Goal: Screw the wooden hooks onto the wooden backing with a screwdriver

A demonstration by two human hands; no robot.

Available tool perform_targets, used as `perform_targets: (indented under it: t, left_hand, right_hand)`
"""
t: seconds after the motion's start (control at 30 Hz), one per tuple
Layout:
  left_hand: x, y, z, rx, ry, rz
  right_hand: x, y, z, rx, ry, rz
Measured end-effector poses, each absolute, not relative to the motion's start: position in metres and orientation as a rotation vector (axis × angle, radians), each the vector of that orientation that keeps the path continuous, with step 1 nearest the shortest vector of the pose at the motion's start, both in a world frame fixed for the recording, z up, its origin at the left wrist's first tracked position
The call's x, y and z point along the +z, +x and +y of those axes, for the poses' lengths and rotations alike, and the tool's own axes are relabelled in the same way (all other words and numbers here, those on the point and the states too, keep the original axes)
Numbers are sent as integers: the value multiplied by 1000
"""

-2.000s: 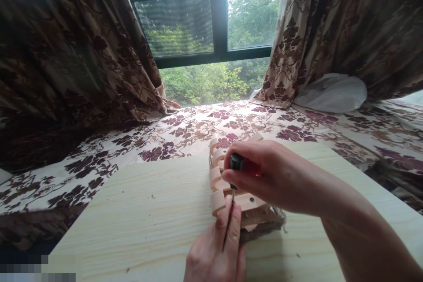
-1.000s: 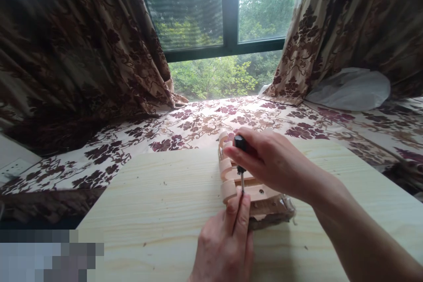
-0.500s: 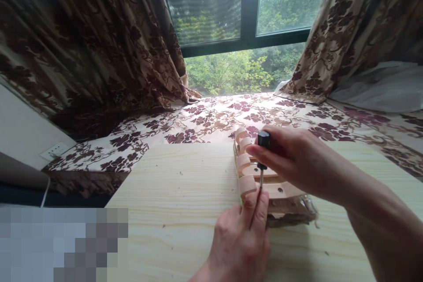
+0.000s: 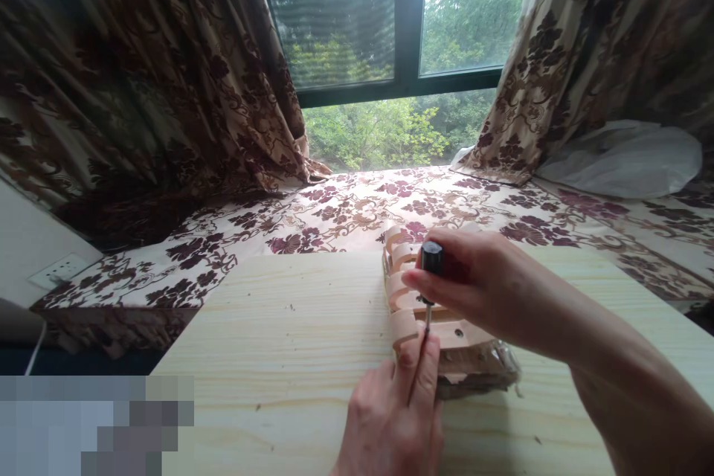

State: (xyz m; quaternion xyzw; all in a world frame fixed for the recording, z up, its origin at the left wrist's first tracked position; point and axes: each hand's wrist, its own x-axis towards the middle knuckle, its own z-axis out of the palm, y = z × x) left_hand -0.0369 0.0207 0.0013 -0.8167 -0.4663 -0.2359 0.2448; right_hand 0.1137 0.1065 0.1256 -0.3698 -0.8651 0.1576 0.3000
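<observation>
My right hand (image 4: 474, 268) is closed round the black handle of a screwdriver (image 4: 431, 262), whose shaft points down. The shaft's tip is hidden by the fingers of my left hand (image 4: 393, 409). My left hand's thumb and forefinger are pressed together at the tip, against the near left part of a wooden piece (image 4: 460, 335). That piece has several curved pale pink strips with dark screws in them. It sits on a brownish block (image 4: 474, 372) wrapped in clear plastic, lying on a pale wooden board (image 4: 268, 327).
Small dark crumbs are scattered over the board. Behind it lies a flowered cloth (image 4: 357, 208) below a window (image 4: 407, 15) between patterned curtains. A white plastic bag (image 4: 625, 160) rests at the right, and a wall socket (image 4: 57, 270) shows at the left.
The whole view has shifted, so hands, screwdriver and block appear slightly further left and lower. Both hands keep the same hold, and the screwdriver stays at the same spot on the piece.
</observation>
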Motion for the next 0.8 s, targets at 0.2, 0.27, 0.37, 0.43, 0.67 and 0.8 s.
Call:
perform_targets:
  t: [0.2, 0.27, 0.37, 0.43, 0.67, 0.8]
  left_hand:
    - [-2, -40, 24, -671, -2173, -1196]
    - [-1, -39, 25, -691, -2158, -1190]
    - [0, -39, 25, -714, -2155, -1185]
    - [1, -38, 27, -714, -2159, -1182]
    - [4, -36, 29, -752, -2125, -1148]
    - [4, -37, 27, -727, -2138, -1162]
  right_hand:
    - [133, 119, 99, 577, -814, -2354]
    - [133, 119, 101, 594, -800, -2351]
    - [130, 117, 106, 526, -882, -2304]
    - [130, 116, 109, 470, -953, -2278]
    - [135, 121, 101, 549, -833, -2380]
    - [132, 120, 106, 549, -858, -2359]
